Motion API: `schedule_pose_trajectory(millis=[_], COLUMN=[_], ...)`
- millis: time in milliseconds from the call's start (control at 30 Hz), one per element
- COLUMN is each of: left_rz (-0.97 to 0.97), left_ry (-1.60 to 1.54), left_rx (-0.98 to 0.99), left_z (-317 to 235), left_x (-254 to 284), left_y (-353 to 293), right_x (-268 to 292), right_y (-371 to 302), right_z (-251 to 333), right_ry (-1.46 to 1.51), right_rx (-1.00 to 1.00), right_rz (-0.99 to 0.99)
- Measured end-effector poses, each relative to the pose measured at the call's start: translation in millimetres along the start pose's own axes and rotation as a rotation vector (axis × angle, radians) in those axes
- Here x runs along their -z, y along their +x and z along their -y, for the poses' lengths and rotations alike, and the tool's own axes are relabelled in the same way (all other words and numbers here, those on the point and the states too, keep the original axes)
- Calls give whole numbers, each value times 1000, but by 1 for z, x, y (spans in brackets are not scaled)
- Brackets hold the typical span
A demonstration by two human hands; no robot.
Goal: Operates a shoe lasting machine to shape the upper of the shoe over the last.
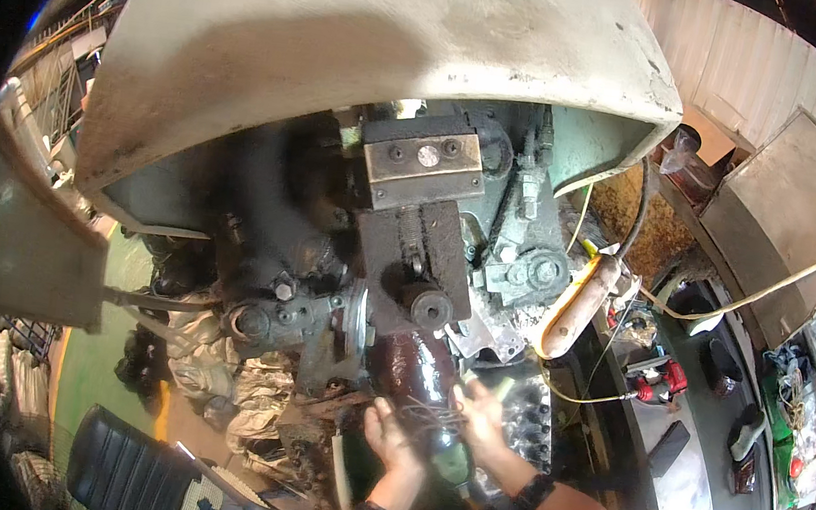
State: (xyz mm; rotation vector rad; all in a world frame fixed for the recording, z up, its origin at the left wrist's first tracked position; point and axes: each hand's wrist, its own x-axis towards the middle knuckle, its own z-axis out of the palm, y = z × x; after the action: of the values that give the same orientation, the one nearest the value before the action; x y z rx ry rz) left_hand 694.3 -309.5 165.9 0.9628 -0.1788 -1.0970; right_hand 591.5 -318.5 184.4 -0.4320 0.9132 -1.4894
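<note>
A dark machine point(414, 246) with a bolted metal block stands in front of me. Beneath its round knob is a glossy, dark reddish-brown rounded part point(410, 366), whose kind I cannot make out. Thin dark strands point(432, 414) cross its lower end, over a shiny greenish surface point(451, 459). To the left of the strands is my left hand point(393, 442), open, palm turned inward. My right hand point(483, 425) is opposite, its fingers also apart, beside the lower end of the reddish part. Whether either hand touches the strands is unclear.
A large pale hood point(403, 33) overhangs the machine. At right hangs a pale handle-shaped box point(578, 307) on a cable; beyond it a bench holds a red tool point(663, 382). Lower left are a black chair point(127, 470) and crumpled sacks point(261, 399).
</note>
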Motion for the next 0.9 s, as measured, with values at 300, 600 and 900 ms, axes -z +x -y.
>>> schedule_pose_trajectory(millis=[300, 600, 900], left_rz=[81, 1033, 2028], left_ry=[153, 1727, 2339], left_rx=[-19, -137, -589], left_z=[0, -35, -26], left_x=[24, 115, 210], left_y=[8, 18, 9], right_x=[4, 48, 83], right_y=[-12, -10, -30], right_z=[-4, 35, 69], right_ry=[-14, -337, -192], right_rx=[-83, -226, -154], right_rz=[91, 142, 88])
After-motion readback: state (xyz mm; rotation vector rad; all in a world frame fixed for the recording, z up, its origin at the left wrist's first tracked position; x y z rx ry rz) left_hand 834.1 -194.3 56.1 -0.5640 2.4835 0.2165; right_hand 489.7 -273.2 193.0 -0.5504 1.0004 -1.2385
